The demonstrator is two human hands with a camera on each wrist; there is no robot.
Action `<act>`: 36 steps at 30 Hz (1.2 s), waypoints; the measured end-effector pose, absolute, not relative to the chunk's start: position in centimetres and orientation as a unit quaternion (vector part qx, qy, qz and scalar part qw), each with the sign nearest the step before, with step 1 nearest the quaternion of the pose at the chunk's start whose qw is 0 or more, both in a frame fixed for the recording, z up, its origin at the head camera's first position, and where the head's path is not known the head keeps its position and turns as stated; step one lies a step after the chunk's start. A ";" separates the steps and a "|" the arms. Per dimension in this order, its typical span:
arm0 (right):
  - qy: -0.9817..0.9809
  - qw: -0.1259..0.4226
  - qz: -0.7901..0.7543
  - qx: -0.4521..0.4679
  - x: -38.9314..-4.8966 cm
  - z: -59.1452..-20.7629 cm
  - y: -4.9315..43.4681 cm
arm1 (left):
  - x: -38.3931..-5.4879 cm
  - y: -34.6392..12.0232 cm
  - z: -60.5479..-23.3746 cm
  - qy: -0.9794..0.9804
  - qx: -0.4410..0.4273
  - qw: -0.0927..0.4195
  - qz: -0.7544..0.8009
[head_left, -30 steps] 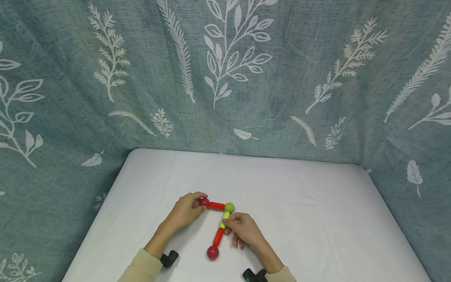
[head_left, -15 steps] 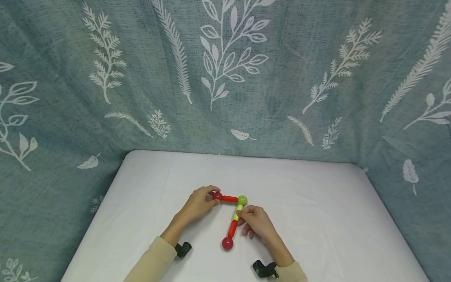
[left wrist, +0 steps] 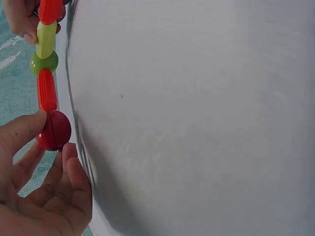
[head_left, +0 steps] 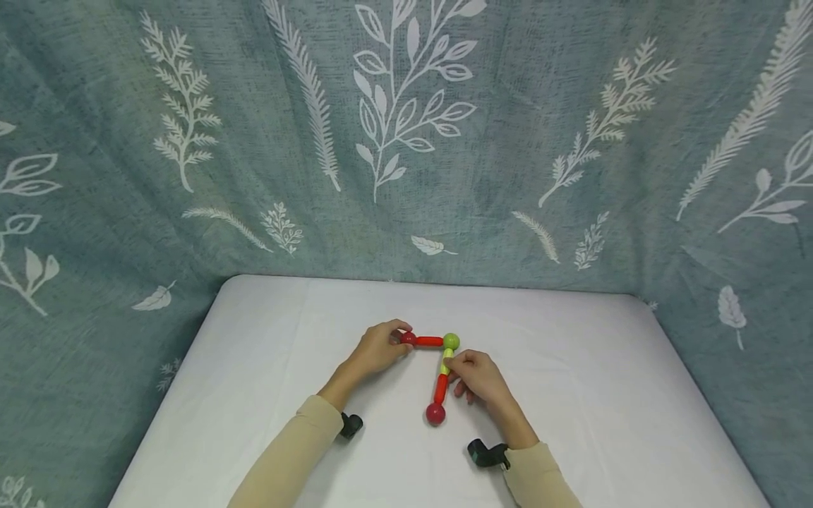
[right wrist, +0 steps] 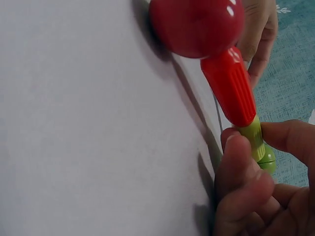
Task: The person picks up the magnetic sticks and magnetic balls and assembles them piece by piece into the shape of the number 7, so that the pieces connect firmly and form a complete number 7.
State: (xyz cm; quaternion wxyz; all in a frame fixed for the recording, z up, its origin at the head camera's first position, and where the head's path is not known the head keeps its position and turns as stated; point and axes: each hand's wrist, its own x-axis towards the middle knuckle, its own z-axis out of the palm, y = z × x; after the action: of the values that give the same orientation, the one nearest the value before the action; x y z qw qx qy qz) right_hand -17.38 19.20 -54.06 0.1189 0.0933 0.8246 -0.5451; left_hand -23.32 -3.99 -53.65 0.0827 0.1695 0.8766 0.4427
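Observation:
In the head view, a joined shape of toy balls and ribbed rods spans both hands. My left hand (head_left: 377, 347) pinches the red ball (head_left: 408, 339) at its left end, with the thumb and fingers around it in the left wrist view. From that ball a red rod (head_left: 429, 341) runs to a green ball (head_left: 451, 341) at the corner. A yellow-green rod (right wrist: 253, 137), pinched by my right hand (head_left: 483, 375), leads from the corner toward me. It joins another red rod (head_left: 441, 388), which ends in a larger red ball (right wrist: 197, 24).
A white-covered table (head_left: 603, 395) lies beneath the hands. Behind it hangs a teal cloth (head_left: 483, 176) with white leaf prints. Black wrist devices (head_left: 487, 453) sit by both beige sleeves (head_left: 295, 451).
Both hands have moved right and farther from me together, carrying the joined shape along. Their grips look the same, and the near arm of the shape has turned slightly more upright in view.

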 end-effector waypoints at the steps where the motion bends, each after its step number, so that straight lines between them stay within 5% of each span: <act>1: 0.824 0.121 -0.546 0.094 -17.4 -54.1 19.2 | -23.4 -3.9 -53.7 0.878 0.168 0.083 0.441; 36: 0.802 0.121 -0.574 0.112 -17.3 -54.7 19.6 | -23.4 -4.4 -54.1 0.884 0.136 0.097 0.437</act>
State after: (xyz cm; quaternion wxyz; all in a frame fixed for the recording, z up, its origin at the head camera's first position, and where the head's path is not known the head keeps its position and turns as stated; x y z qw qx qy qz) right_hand -17.29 19.56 -54.74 0.1213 0.1115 0.8018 -0.5745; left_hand -23.36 -4.44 -54.07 0.0969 0.1364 0.8839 0.4368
